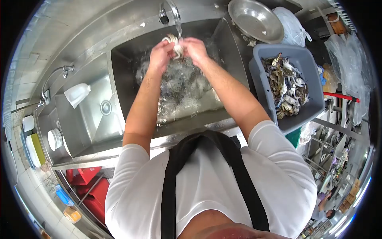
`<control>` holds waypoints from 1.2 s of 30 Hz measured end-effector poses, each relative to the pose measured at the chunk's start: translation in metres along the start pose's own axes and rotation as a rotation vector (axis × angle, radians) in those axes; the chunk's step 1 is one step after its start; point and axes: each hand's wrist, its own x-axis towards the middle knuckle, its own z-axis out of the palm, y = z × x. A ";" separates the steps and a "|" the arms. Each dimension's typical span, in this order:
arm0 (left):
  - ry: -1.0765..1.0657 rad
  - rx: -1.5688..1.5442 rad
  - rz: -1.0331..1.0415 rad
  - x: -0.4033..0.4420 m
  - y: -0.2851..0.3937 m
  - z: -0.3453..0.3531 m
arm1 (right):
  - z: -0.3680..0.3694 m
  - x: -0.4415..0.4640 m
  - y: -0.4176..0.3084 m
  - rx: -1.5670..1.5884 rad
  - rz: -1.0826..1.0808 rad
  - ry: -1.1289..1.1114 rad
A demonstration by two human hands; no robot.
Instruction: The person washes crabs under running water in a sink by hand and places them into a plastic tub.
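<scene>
White and wet, what looks like a crab (pixel 178 51) is held up between two bare hands, over the big sink (pixel 121 65). Its long way seems to run from the far left of the grip to the near right, more far-to-near than sideways. I cannot tell which end is the front. The left hand (pixel 160 57) has one side and the right hand (pixel 194 50) has the other, fingers bent in and nearly closed on it; some fingertips are hidden. Just past the grip, a stream (pixel 179 30) falls from the tap (pixel 175 10). To rinse it well, I think both hands should hold it firmly but not squash it, turn it so each fold gets wet, and mind any sharp bits. Below the grip, the pool (pixel 185 93) is bubbly. Right of the grip stands a tub (pixel 317 85) with more crabs (pixel 286 85). Past the grip, also right, is a bowl (pixel 256 20).
</scene>
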 end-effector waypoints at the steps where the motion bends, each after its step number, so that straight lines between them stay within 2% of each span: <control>1: 0.001 -0.013 -0.008 0.000 0.001 0.002 | 0.004 -0.006 -0.005 0.139 0.005 0.012; 4: 0.012 0.055 -0.025 0.013 0.003 0.002 | 0.007 -0.015 -0.019 0.004 0.060 -0.096; 5: 0.014 0.139 -0.025 0.014 0.003 0.001 | 0.005 -0.015 -0.021 -0.026 0.048 -0.075; 11: -0.012 0.107 -0.067 0.020 0.014 0.021 | -0.013 -0.008 -0.035 -0.061 0.025 -0.035; 15: -0.011 0.247 -0.057 0.032 0.007 0.034 | -0.025 -0.035 -0.062 -0.702 -0.403 0.311; 18: -0.065 0.318 -0.078 0.036 0.001 0.035 | -0.061 -0.085 -0.093 -0.725 -0.570 0.448; 19: -0.118 0.363 -0.063 0.036 0.000 0.035 | -0.069 -0.111 -0.109 -0.648 -0.627 0.485; 20: -0.107 0.353 -0.058 0.033 0.004 0.040 | -0.086 -0.128 -0.117 -0.648 -0.757 0.579; 21: -0.096 0.373 -0.080 0.027 0.012 0.047 | -0.119 -0.136 -0.120 -0.884 -0.897 0.738; 23: -0.084 0.397 -0.116 0.031 0.011 0.050 | -0.167 -0.165 -0.129 -0.915 -0.892 0.849; 24: -0.081 0.394 -0.114 0.039 0.005 0.051 | -0.187 -0.180 -0.134 -0.993 -0.778 0.901; 25: 0.088 0.362 0.010 0.050 -0.002 0.053 | -0.194 -0.198 -0.142 -1.232 -0.628 0.963; 26: 0.252 0.328 0.134 0.064 -0.010 0.055 | -0.206 -0.208 -0.140 -1.343 -0.653 0.979; 27: 0.258 0.153 0.197 0.087 -0.024 0.040 | -0.204 -0.219 -0.142 -1.368 -0.695 0.980; 29: 0.300 0.129 0.236 0.156 -0.044 0.000 | -0.194 -0.235 -0.139 -1.373 -0.790 0.947; 30: 0.391 -0.190 0.011 0.134 -0.006 0.021 | -0.185 -0.241 -0.133 -1.349 -0.846 0.914; 31: 0.387 -0.262 -0.029 0.150 -0.009 0.016 | -0.172 -0.244 -0.125 -1.280 -0.885 0.856; 33: 0.339 -0.342 -0.046 0.186 -0.012 -0.002 | -0.148 -0.247 -0.101 -1.147 -0.956 0.614; 34: 0.404 -0.400 -0.045 0.183 -0.007 0.008 | -0.141 -0.245 -0.086 -1.197 -1.021 0.477; 35: 0.378 -0.525 -0.030 0.185 -0.005 0.009 | -0.135 -0.244 -0.066 -1.049 -0.911 0.320; 36: 0.353 -0.649 -0.017 0.187 -0.003 0.006 | -0.133 -0.243 -0.048 -1.051 -0.806 0.194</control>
